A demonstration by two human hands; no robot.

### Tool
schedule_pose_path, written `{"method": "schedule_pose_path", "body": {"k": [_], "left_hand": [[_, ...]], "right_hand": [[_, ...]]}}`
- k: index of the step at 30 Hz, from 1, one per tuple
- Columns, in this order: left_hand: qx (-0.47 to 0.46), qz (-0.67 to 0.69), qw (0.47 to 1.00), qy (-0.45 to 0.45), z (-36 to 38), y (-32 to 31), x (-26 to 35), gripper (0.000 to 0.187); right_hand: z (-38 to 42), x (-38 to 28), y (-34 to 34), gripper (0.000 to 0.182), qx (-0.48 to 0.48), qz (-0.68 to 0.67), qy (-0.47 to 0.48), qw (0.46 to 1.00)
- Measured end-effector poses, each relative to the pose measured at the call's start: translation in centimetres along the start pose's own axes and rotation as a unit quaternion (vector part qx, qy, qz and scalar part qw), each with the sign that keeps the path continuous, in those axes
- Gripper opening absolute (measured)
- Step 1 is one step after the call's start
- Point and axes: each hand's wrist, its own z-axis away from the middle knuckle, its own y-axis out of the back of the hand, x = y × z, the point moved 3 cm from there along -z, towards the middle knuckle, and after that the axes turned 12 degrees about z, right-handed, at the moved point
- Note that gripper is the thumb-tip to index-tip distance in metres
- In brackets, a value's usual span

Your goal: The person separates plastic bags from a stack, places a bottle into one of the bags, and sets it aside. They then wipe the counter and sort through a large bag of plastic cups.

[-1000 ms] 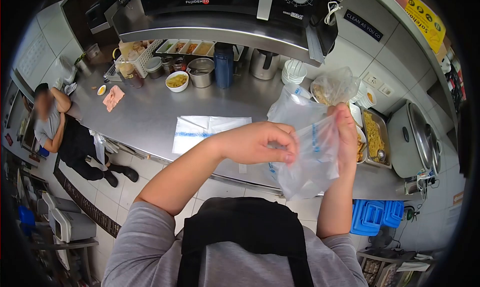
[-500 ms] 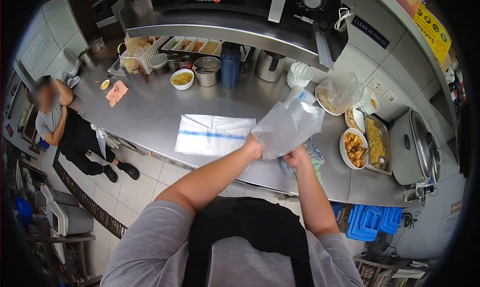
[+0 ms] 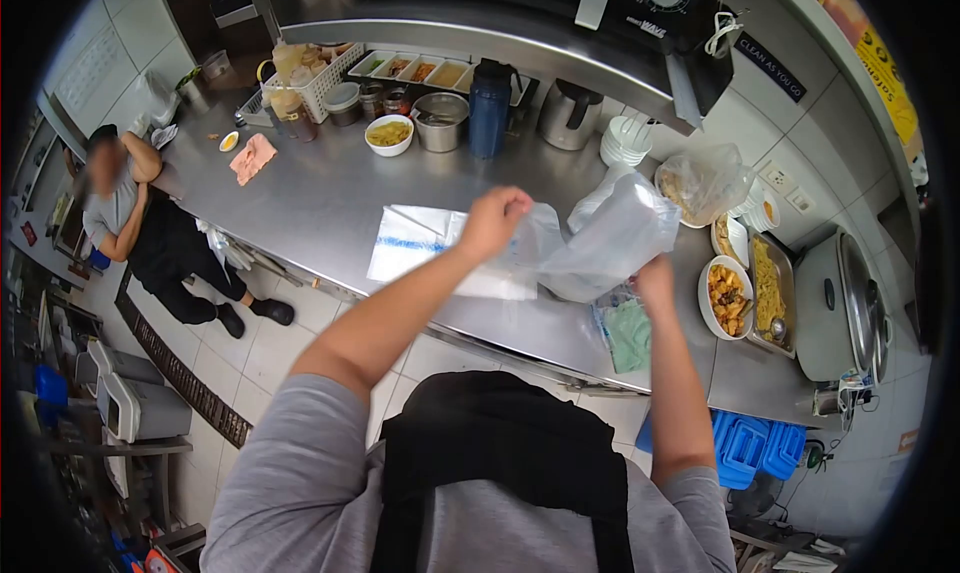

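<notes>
A clear plastic bag is stretched between my two hands above the steel counter. My left hand is closed on the bag's left edge, over the flat white plastic sheet with a blue stripe. At the bag's lower right side, my right hand grips it with the fingers partly hidden. Below the bag, near the counter's front edge, lies a green cloth with clear plastic around it. To the right stands a white bowl of orange-brown food pieces.
A metal tray of yellow food and a large pot stand at right. Along the back are a blue bottle, a kettle and stacked bowls. A person leans at the counter's left end.
My left hand has moved up and left, pulling the bag's edge outward. My right hand has moved right and slightly up. The view has shifted a little, and more of the green cloth shows.
</notes>
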Motion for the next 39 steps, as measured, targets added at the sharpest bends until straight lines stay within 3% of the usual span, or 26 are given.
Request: {"method": "schedule_pose_path", "body": {"k": [3, 5, 7, 9, 10, 12, 16, 18, 19, 21, 25, 27, 29, 30, 31, 32, 33, 34, 35, 36, 37, 38, 39], "left_hand": [[-0.065, -0.034, 0.997, -0.04, 0.0, 4.3, 6.1, 0.01], [-0.088, 0.007, 0.99, -0.106, 0.1, 5.1, 10.3, 0.014], [-0.098, 0.004, 0.988, -0.119, 0.8, 5.0, 14.9, 0.016], [-0.111, 0.003, 0.985, -0.131, 1.7, 4.3, 17.6, 0.018], [-0.106, 0.029, 0.983, -0.149, 2.1, 3.7, 18.4, 0.02], [-0.105, 0.059, 0.978, -0.168, 2.8, 3.2, 19.8, 0.022], [-0.127, 0.004, 0.981, -0.15, 3.4, 3.2, 20.6, 0.028], [-0.128, 0.013, 0.982, -0.141, 3.5, 3.3, 20.6, 0.029], [-0.121, 0.026, 0.98, -0.154, 3.5, 3.2, 20.9, 0.029], [-0.116, 0.037, 0.978, -0.168, 3.4, 3.1, 21.3, 0.029], [-0.152, 0.026, 0.976, -0.156, 3.1, 2.2, 22.0, 0.027], [-0.174, 0.038, 0.974, -0.143, 3.1, 1.8, 21.6, 0.024], [-0.288, 0.146, 0.945, 0.055, 3.2, 1.0, 19.8, 0.018], [-0.293, 0.147, 0.943, 0.054, 3.5, 0.9, 19.1, 0.018], [-0.361, 0.23, 0.9, 0.085, 4.2, 0.4, 18.2, 0.016], [-0.424, 0.309, 0.844, 0.115, 5.0, -0.1, 17.6, 0.019], [-0.427, 0.311, 0.841, 0.113, 5.3, -0.4, 17.2, 0.019], [-0.494, 0.252, 0.829, 0.074, 5.9, -0.9, 17.0, 0.021], [-0.555, 0.191, 0.809, 0.035, 6.5, -1.3, 16.8, 0.024], [-0.538, 0.255, 0.803, 0.019, 6.4, -1.5, 17.3, 0.031], [-0.506, 0.366, 0.78, 0.034, 5.9, -1.8, 17.8, 0.036], [-0.467, 0.471, 0.747, 0.049, 4.8, -2.0, 18.4, 0.041], [-0.446, 0.474, 0.76, -0.012, 3.1, -2.1, 19.8, 0.055]], "right_hand": [[4.0, -9.1, 8.0, 0.021, 0.182, -0.069, 0.138, 0.971], [7.8, -16.0, 10.4, 0.022, 0.212, -0.096, 0.237, 0.943], [12.4, -23.0, 10.0, 0.018, 0.143, -0.047, 0.358, 0.921], [15.6, -27.0, 8.4, 0.016, 0.135, 0.032, 0.417, 0.898], [15.5, -26.5, 8.4, 0.016, 0.139, 0.033, 0.413, 0.9], [14.4, -25.3, 7.8, 0.026, -0.002, -0.025, 0.372, 0.928], [14.3, -24.7, 8.6, 0.028, -0.002, -0.058, 0.319, 0.946], [14.7, -25.4, 8.6, 0.018, 0.026, -0.204, 0.384, 0.9], [15.2, -26.0, 8.5, 0.018, 0.026, -0.205, 0.386, 0.899], [16.8, -27.4, 9.1, 0.015, 0.146, -0.07, 0.421, 0.892], [15.3, -24.6, 9.6, 0.019, 0.046, -0.107, 0.337, 0.934], [15.4, -24.5, 9.8, 0.02, 0.051, -0.002, 0.356, 0.933], [15.2, -23.8, 10.3, 0.021, 0.094, 0.029, 0.386, 0.917], [15.2, -23.4, 10.6, 0.021, 0.133, 0.061, 0.419, 0.896], [15.1, -22.9, 10.6, 0.021, 0.136, 0.064, 0.416, 0.897], [14.9, -21.9, 11.0, 0.024, 0.107, -0.117, 0.36, 0.92], [14.7, -20.8, 11.4, 0.026, 0.075, -0.293, 0.292, 0.907], [15.1, -19.8, 11.7, 0.03, -0.092, -0.489, 0.186, 0.847], [14.2, -18.3, 12.5, 0.03, -0.089, -0.488, 0.184, 0.848], [13.7, -17.2, 12.5, 0.029, -0.271, -0.54, 0.241, 0.76], [14.1, -17.5, 12.5, 0.028, -0.439, -0.569, 0.286, 0.634], [13.5, -17.3, 12.9, 0.027, -0.365, -0.576, 0.267, 0.681], [12.6, -17.6, 13.4, 0.024, -0.293, -0.561, 0.212, 0.745]]}}
